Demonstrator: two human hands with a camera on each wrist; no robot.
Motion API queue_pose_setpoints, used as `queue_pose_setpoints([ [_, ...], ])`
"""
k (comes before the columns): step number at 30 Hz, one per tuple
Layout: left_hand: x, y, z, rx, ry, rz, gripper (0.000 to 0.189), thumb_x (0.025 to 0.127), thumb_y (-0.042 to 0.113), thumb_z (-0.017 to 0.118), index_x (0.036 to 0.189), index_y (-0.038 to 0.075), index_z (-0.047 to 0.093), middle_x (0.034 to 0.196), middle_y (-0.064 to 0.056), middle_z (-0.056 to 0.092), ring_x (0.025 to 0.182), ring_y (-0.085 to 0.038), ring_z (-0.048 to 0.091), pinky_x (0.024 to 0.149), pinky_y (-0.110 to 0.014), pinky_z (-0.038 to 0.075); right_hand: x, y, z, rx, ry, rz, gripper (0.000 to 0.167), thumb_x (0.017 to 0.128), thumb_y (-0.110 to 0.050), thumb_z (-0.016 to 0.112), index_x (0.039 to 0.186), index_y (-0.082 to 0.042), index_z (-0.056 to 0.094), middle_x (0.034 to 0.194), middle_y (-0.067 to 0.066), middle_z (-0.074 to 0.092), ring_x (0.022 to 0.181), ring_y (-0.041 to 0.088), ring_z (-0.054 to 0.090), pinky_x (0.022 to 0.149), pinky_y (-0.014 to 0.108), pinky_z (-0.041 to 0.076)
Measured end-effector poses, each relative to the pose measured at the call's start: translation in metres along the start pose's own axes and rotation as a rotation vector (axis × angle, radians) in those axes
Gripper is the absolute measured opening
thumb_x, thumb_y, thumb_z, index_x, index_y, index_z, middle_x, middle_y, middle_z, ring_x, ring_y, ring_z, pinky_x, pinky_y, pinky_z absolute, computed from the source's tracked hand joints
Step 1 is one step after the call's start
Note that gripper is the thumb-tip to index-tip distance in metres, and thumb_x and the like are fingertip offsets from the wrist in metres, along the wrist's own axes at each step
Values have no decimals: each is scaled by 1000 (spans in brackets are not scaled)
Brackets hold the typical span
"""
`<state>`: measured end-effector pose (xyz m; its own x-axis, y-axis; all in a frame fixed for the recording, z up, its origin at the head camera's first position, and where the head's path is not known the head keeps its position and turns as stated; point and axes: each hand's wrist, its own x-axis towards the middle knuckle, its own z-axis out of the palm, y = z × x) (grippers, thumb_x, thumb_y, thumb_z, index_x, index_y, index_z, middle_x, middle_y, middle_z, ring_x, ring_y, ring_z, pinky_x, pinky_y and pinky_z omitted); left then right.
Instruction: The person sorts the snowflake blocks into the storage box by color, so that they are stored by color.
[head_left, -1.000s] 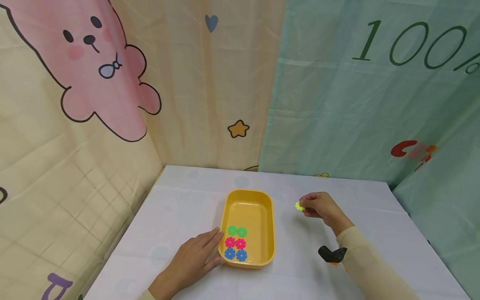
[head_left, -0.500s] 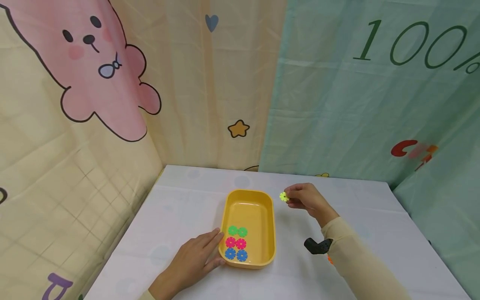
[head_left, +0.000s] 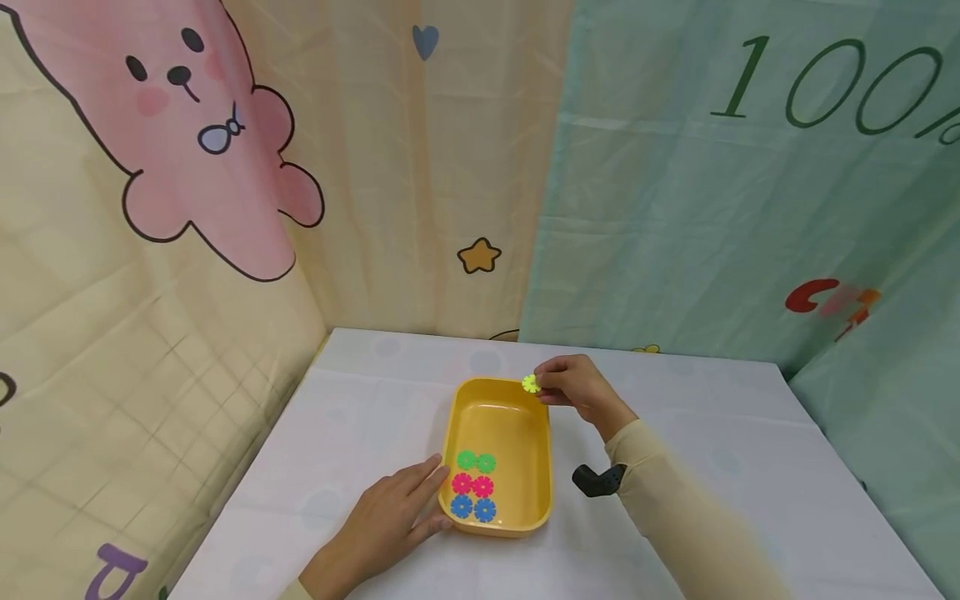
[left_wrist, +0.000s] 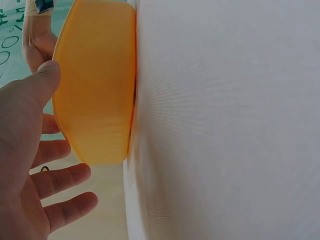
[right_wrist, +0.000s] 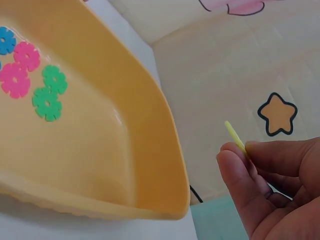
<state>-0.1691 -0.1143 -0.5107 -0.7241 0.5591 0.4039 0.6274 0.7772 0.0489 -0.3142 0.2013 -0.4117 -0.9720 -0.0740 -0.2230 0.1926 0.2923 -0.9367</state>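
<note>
My right hand (head_left: 581, 387) pinches a yellow snowflake disc (head_left: 530, 383) between thumb and fingertips, held above the far right corner of the yellow tray (head_left: 495, 381). In the right wrist view that disc (right_wrist: 235, 136) appears edge-on. Lying at the tray's near left are two green discs (head_left: 476, 462), two pink discs (head_left: 472, 484) and two blue discs (head_left: 473, 508), each pair side by side. My left hand (head_left: 382, 521) rests against the tray's near left corner, fingers extended. Thumb and fingertips of this hand (left_wrist: 30, 135) are right at the rim in the left wrist view.
The tray stands on a white-covered table (head_left: 360, 392). Printed curtains (head_left: 420, 208) rise behind and to the sides. A black wrist camera (head_left: 597, 481) sticks out from the right sleeve (head_left: 675, 508).
My right hand has carried the yellow disc leftward and away from me, from beside the tray to over its far corner. The orange piece near the right sleeve is now hidden. The left hand stays.
</note>
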Motion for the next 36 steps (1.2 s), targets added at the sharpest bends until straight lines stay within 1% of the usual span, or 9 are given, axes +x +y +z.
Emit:
queue_pose_setpoints([
  [3,1,0,0,0,13,8,67,95,57,63,144,12,59,148,-5,57,124,-21,62,86,-39,57,2,-4,10,-7,-5,6,15,98,-5,67,109,3,70,99,17,71,89,38,73,73,31,62],
  [10,1,1,-2,1,-6,0,67,95,58,62,144,12,59,148,-4,57,124,-21,62,88,-39,57,6,-6,33,-39,-34,13,13,97,-7,68,105,2,72,89,15,70,69,22,70,69,30,62],
  [14,1,2,-2,-7,-7,-2,67,96,58,61,144,12,59,148,-4,57,124,-21,62,88,-39,57,6,-5,46,-50,-46,14,11,97,-7,69,102,2,72,83,12,68,64,18,66,66,29,61],
  [17,1,2,-2,-6,-14,-15,67,96,58,61,145,13,58,149,-4,56,124,-21,61,88,-40,57,7,-6,55,-56,-60,11,10,96,-6,68,100,2,72,80,11,66,62,17,63,66,27,61],
  [21,-1,1,-4,3,-20,-24,67,96,58,61,145,13,58,149,-3,56,124,-21,61,89,-40,56,9,-4,67,-56,-77,6,8,95,-3,68,99,3,72,79,11,67,60,16,63,65,28,61],
  [25,-1,0,-3,12,14,0,67,95,57,63,144,12,59,148,-4,57,123,-20,62,87,-39,57,12,3,76,-74,-81,2,8,94,-1,69,99,5,70,80,12,68,59,16,65,64,29,61],
  [28,0,0,-2,13,24,9,67,95,57,63,144,12,59,147,-4,58,122,-20,62,86,-38,57,14,9,83,-97,-97,15,7,93,1,68,98,6,70,81,13,68,59,17,66,63,30,61],
  [31,0,1,-2,9,12,8,67,96,58,61,144,12,58,148,-4,57,122,-20,62,87,-39,57,14,15,90,-138,-114,36,6,91,3,68,95,6,70,81,13,68,60,18,67,63,30,61],
  [36,1,2,-2,8,-3,7,67,97,59,58,145,13,58,149,-4,56,123,-20,62,88,-40,57,15,21,98,-205,-102,57,3,90,2,70,92,4,70,82,12,67,63,21,69,63,29,61],
])
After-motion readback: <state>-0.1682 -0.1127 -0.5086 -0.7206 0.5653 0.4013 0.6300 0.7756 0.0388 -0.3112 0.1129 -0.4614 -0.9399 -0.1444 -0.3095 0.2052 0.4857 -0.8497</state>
